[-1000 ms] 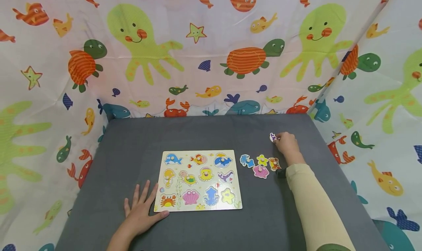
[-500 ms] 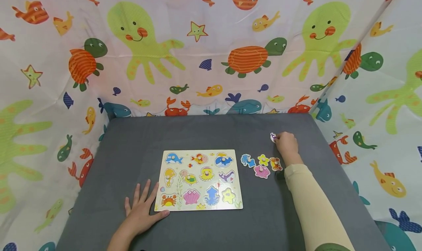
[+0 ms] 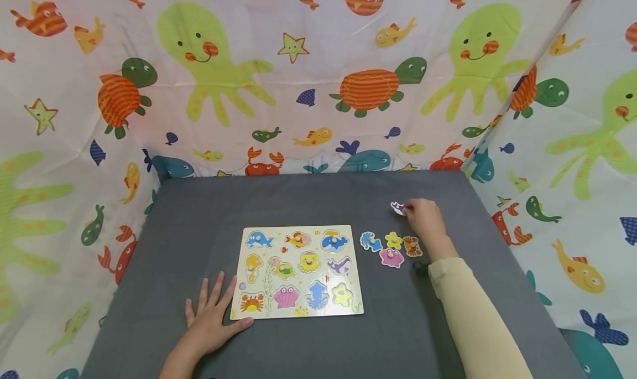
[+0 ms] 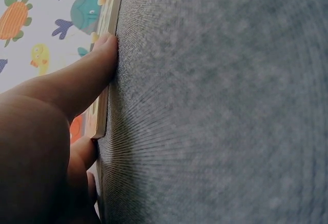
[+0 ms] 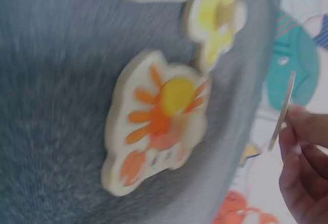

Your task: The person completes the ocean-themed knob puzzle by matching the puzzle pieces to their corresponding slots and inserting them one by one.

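Note:
My right hand [image 3: 424,219] pinches a purple-and-white whale puzzle piece [image 3: 397,208] above the table, beyond the loose pieces. In the right wrist view that thin piece appears nearly edge-on between thumb and fingers. My left hand [image 3: 211,323] lies with spread fingers at the lower left corner of the wooden puzzle board [image 3: 323,312], its thumb along the front edge. The left wrist view has the thumb [image 4: 87,75] against the board's side. Sea-animal pictures cover the board, among them a purple whale shape [image 3: 339,265] on the right and a shell shape [image 3: 286,297] below.
Right of the board lie several knobbed pieces: a blue one [image 3: 370,242], a yellow star [image 3: 393,239], a pink shell [image 3: 391,258] and an orange crab [image 3: 412,247]. A grey cloth covers the table [image 3: 298,348]. Sea-animal curtains [image 3: 318,47] enclose its back and sides.
My right hand has shifted slightly left with the whale piece, which has turned from nearly upright to a more sideways slant. My left hand stays by the board's corner.

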{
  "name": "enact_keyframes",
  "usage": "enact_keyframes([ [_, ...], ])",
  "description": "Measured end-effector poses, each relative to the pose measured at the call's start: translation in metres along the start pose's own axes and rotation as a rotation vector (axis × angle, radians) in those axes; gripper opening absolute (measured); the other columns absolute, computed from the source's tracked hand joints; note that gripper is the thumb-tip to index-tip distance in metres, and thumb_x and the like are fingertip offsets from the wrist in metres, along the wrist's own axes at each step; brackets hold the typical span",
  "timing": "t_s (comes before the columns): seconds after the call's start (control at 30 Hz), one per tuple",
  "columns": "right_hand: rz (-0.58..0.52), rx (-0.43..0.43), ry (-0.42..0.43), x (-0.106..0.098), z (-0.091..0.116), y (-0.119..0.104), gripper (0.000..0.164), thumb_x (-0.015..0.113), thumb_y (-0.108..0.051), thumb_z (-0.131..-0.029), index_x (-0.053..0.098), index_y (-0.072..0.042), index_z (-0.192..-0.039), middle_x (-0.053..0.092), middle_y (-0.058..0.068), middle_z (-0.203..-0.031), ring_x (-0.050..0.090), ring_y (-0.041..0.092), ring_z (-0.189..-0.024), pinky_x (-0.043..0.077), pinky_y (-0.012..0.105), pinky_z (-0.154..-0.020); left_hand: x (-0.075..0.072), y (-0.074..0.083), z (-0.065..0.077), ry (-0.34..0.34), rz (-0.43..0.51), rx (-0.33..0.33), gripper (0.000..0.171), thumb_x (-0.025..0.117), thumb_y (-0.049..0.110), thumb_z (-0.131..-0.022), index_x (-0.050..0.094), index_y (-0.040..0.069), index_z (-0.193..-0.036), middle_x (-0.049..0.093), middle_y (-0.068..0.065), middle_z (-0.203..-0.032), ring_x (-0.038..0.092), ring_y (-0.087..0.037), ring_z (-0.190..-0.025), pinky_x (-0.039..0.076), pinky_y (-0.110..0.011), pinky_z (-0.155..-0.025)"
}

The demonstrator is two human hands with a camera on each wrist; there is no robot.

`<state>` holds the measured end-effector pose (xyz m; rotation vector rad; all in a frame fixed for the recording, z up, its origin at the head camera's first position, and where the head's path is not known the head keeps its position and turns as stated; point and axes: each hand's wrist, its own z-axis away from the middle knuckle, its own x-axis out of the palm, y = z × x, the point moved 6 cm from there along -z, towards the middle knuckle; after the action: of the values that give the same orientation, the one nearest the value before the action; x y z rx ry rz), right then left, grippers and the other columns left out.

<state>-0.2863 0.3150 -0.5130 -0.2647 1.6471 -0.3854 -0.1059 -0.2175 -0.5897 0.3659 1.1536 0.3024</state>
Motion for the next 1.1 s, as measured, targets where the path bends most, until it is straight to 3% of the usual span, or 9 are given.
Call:
enact_keyframes([
  [0.3,-0.140,-0.166,-0.045,-0.007,0.033,-0.049,0.013,0.075,-0.014,-0.093,0.078,-0.004,-0.100,0.075,0.011,-0.093,0.067,0.025,-0.083,0.060,0.045,-0.076,0.002,-0.002,-0.003,0.018,0.010,0.019,0.114,0.062,0.082,-0.077,0.014,0.025,-0.164,-0.004,-0.011,-0.171,-0.020,-0.044,-0.153,-0.014,-0.080,-0.106],
  [0.43,-0.149,-0.225,-0.060,-0.007,0.051,-0.073,0.011,0.076,-0.012,-0.091,0.079,-0.004,-0.098,0.074,0.009,-0.091,0.067,0.022,-0.079,0.060,0.042,-0.074,0.001,-0.002,-0.003,0.024,-0.004,0.022,0.114,0.061,0.083,-0.077,0.013,0.026,-0.164,-0.004,-0.010,-0.171,-0.019,-0.044,-0.153,-0.013,-0.080,-0.106],
  [0.77,-0.179,-0.364,-0.085,0.014,0.091,-0.116,0.008,0.080,-0.010,-0.086,0.080,-0.008,-0.093,0.073,0.001,-0.084,0.063,0.010,-0.071,0.055,0.028,-0.064,0.001,0.001,0.000,-0.011,-0.005,0.008,0.115,0.062,0.082,-0.077,0.012,0.024,-0.164,-0.006,-0.012,-0.171,-0.020,-0.046,-0.152,-0.015,-0.080,-0.105],
  [0.97,-0.190,-0.377,-0.126,0.036,0.108,-0.129,0.005,0.082,-0.012,-0.084,0.079,-0.012,-0.088,0.071,-0.005,-0.078,0.060,0.004,-0.068,0.053,0.024,-0.063,0.001,0.001,-0.001,-0.008,-0.010,0.006,0.115,0.062,0.082,-0.078,0.012,0.024,-0.164,-0.006,-0.012,-0.171,-0.020,-0.046,-0.152,-0.014,-0.081,-0.105],
  [1.1,-0.205,-0.330,-0.162,0.049,0.114,-0.135,0.004,0.083,-0.012,-0.083,0.079,-0.013,-0.085,0.070,-0.006,-0.076,0.058,0.004,-0.067,0.051,0.023,-0.062,0.000,0.001,-0.001,0.002,-0.012,0.012,0.115,0.062,0.081,-0.078,0.013,0.024,-0.164,-0.005,-0.012,-0.171,-0.019,-0.047,-0.152,-0.013,-0.081,-0.105],
])
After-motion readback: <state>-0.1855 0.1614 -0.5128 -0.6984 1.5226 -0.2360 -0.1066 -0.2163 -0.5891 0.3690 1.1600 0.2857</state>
